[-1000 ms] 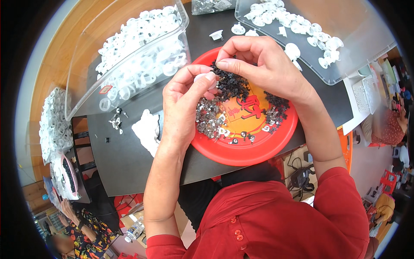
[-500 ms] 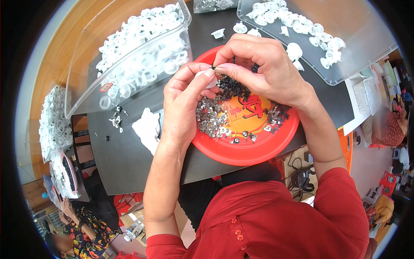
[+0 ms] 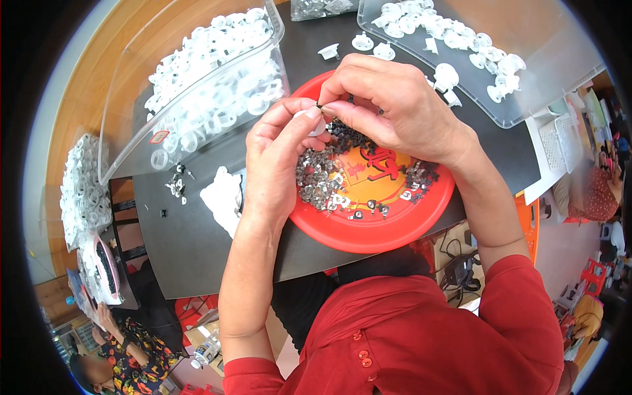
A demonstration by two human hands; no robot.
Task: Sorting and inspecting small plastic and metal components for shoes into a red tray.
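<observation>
Above the left rim of a round red tray (image 3: 368,241), my two hands meet at the fingertips. A small white round plastic part (image 3: 315,125) is pinched between the thumb and fingers of my left hand (image 3: 278,141). My right hand (image 3: 395,108) closes thumb and forefinger on a tiny black piece (image 3: 320,105) at the edge of the white part. The tray holds black small parts (image 3: 349,135), a heap of shiny clear and metal bits (image 3: 317,178) and more black pieces (image 3: 419,178) at its right. My right hand hides part of the tray's far side.
A clear bin of white plastic parts (image 3: 220,79) stands at the back left; another clear bin (image 3: 510,122) at the back right holds similar ones. Loose white parts (image 3: 362,42) lie between them. A crumpled white cloth (image 3: 224,197) rests left of the tray. Another person (image 3: 131,349) sits at lower left.
Both hands have shifted very slightly left with the white part and black piece still between their fingertips. The whole view has shifted a little too.
</observation>
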